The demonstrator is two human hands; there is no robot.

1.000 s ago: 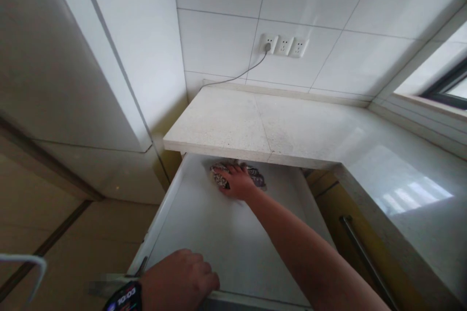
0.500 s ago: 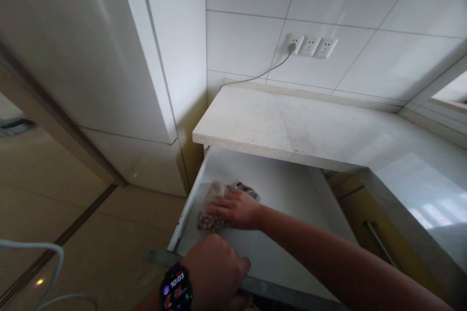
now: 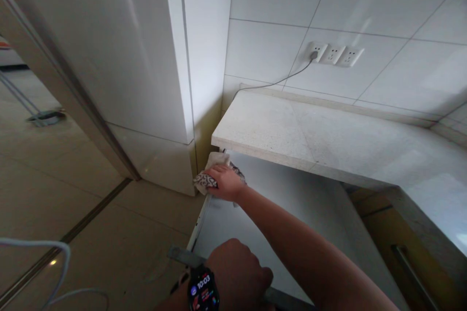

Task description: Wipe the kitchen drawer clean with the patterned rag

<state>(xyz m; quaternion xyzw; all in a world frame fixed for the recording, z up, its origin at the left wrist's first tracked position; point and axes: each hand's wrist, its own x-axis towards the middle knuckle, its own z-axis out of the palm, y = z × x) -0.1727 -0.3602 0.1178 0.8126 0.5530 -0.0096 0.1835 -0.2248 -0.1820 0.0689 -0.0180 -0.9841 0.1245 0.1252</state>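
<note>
My right hand point(image 3: 226, 183) presses a brown-and-white patterned cloth point(image 3: 218, 159) over the left side wall of a pulled-out white drawer point(image 3: 292, 199), near its back end under the countertop. Its fingers are closed over the cloth, part of which hangs outside the wall. My left hand point(image 3: 239, 272), with a black smartwatch point(image 3: 203, 289) on the wrist, is wrapped over the front panel point(image 3: 186, 256) of the drawer. Some of the left fingers are hidden behind that panel.
A pale countertop point(image 3: 266, 126) overhangs the drawer's back. Left of it stands a tall white cabinet point(image 3: 153, 58). A yellow cabinet front with a metal handle point(image 3: 412, 267) is at right. A cord point(image 3: 277, 81) runs from the wall sockets point(image 3: 333, 54); a white cable point(image 3: 58, 248) hangs at lower left.
My right hand has moved the cloth from the drawer's floor leftward and back onto the side wall. The left hand keeps its hold on the front panel. My view has turned left.
</note>
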